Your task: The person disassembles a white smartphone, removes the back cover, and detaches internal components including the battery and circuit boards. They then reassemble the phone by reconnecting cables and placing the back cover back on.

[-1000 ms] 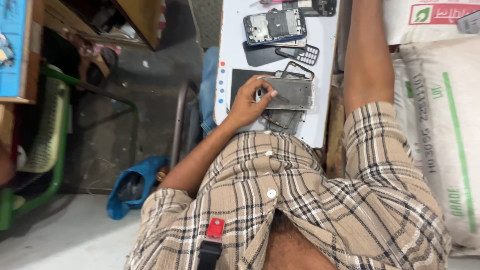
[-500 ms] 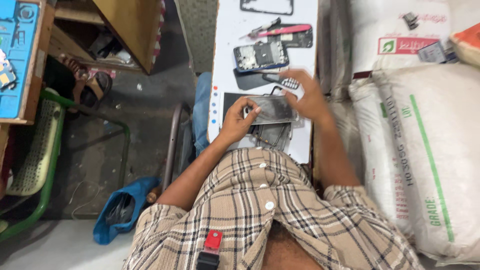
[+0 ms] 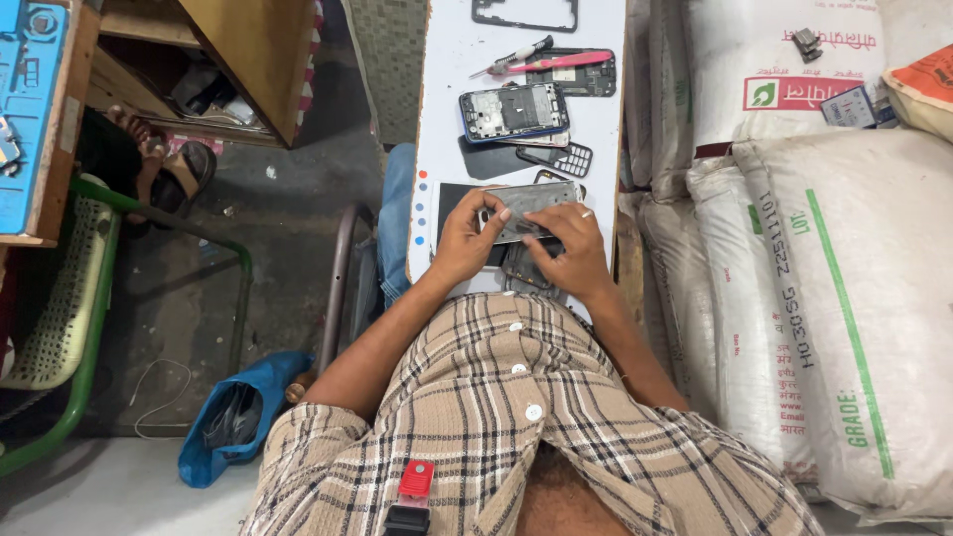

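Hands first, low in the middle of the frame: your left hand [image 3: 465,241] grips the left edge of the grey phone panel [image 3: 526,210], fingers curled over its top, and your right hand [image 3: 568,248] presses on its right half, fingers bent down onto it. So the panel sits between both hands, held flat just above the white table [image 3: 447,79], over a dark slab. Just beyond your fingertips lies a small keypad piece [image 3: 568,159]. Farther up, centre frame, an opened blue-rimmed phone [image 3: 513,111]. Past that, near the top edge, a screwdriver [image 3: 511,57] beside a pink tool [image 3: 566,62].
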